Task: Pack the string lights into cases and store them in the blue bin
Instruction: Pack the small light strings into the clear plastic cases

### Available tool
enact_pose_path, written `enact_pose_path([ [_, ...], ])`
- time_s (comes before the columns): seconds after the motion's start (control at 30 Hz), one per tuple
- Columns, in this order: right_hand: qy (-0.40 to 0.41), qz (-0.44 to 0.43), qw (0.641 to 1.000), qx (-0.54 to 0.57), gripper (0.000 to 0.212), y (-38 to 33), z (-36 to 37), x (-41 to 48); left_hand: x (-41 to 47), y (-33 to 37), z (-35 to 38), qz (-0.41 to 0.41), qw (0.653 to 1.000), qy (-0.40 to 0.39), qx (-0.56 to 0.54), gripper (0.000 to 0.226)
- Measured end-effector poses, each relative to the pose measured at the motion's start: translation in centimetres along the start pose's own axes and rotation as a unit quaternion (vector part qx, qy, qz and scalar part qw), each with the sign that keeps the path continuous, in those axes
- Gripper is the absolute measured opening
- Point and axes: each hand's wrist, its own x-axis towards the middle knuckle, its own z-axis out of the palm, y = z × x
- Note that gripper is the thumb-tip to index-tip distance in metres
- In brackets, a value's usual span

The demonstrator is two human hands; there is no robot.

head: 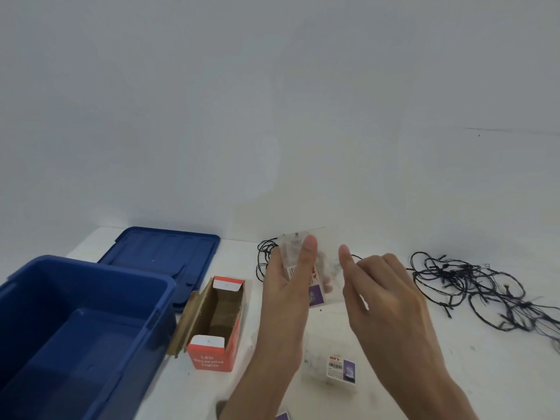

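Note:
My left hand point(288, 286) holds a clear plastic case point(325, 268) above the table, thumb on its front, fingers behind it. The case bears a red-and-purple label, and dark string lights show through it. My right hand point(381, 286) hovers just right of the case, fingers loosely curled, touching or nearly touching its edge. A black string of lights point(263, 259) trails out behind the case. A bigger tangle of black string lights point(472, 286) lies at the right. The blue bin point(91, 298) stands open at the left.
The bin's blue lid point(163, 253) lies flat behind it. An open red cardboard box marked LED Decorative Lights point(216, 322) lies beside the bin. Another clear case with a label point(336, 369) lies near the table's front, under my arms. A white wall stands behind.

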Motion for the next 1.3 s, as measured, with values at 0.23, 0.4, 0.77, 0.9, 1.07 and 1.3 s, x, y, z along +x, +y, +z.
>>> enact_pose_path([
  [0.23,-0.094,-0.072,0.986,0.115,0.041,1.1,-0.8,0.6,0.0,0.2,-0.3,-0.014,1.000,0.007,0.005,0.049],
  [0.4,-0.162,0.007,0.934,0.318,0.055,0.6,-2.0,0.3,-0.1,0.4,-0.2,-0.028,0.999,0.012,-0.015,0.058],
  [0.77,-0.116,0.019,0.975,0.189,0.082,-1.3,-1.6,0.5,0.0,0.2,-0.5,-0.077,0.996,-0.047,0.016,0.097],
  [0.9,-0.103,0.036,0.977,0.180,0.086,-1.2,-1.2,0.3,0.2,-0.1,-1.0,-0.057,0.989,-0.135,-0.011,0.068],
  [1.07,-0.157,0.069,0.955,0.243,0.100,0.9,-2.4,-0.1,-0.1,0.8,-3.0,0.044,0.974,-0.185,0.122,0.070],
  [1.3,-0.237,0.013,0.941,0.240,0.096,2.1,-3.6,-0.3,0.1,3.1,-4.2,0.256,0.806,-0.211,0.490,0.066],
])
